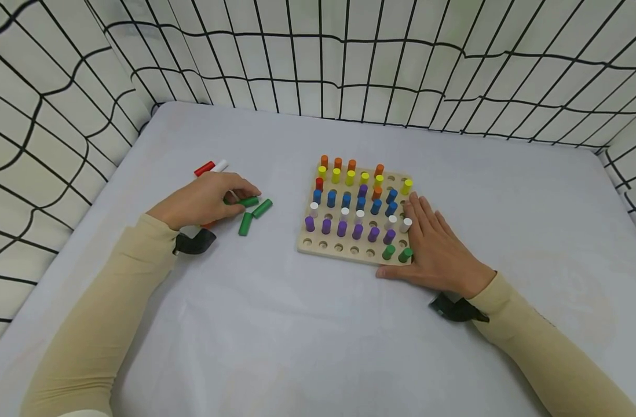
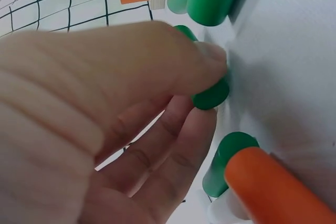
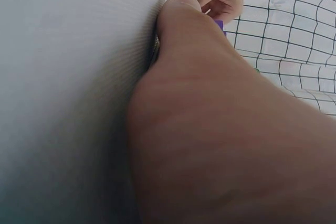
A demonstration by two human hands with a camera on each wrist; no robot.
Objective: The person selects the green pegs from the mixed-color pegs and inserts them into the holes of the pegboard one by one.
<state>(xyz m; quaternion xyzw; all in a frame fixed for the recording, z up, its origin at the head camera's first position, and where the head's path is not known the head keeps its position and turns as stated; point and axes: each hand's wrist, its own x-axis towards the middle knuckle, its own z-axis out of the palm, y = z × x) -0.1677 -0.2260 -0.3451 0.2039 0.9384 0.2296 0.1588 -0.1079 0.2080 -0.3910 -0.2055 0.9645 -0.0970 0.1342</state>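
Note:
My left hand (image 1: 208, 197) pinches a green peg (image 2: 212, 97) between thumb and fingertips, low over the white surface. Two more green pegs (image 1: 262, 208) lie loose just to the right of that hand. The wooden pegboard (image 1: 323, 253) lies flat in the middle of the head view, with rows of orange, yellow, blue, white and purple pegs standing in its holes. Two green pegs (image 1: 388, 252) stand at its near right corner. My right hand (image 1: 440, 252) rests with straight fingers against the board's right edge, its thumb along the near edge.
Beyond the left hand lie a red peg (image 1: 204, 168) and a white peg (image 1: 221, 166). An orange peg (image 2: 275, 184) lies below the hand in the left wrist view, with another green peg (image 2: 215, 174) behind it. Black wire mesh (image 1: 318, 58) surrounds the table.

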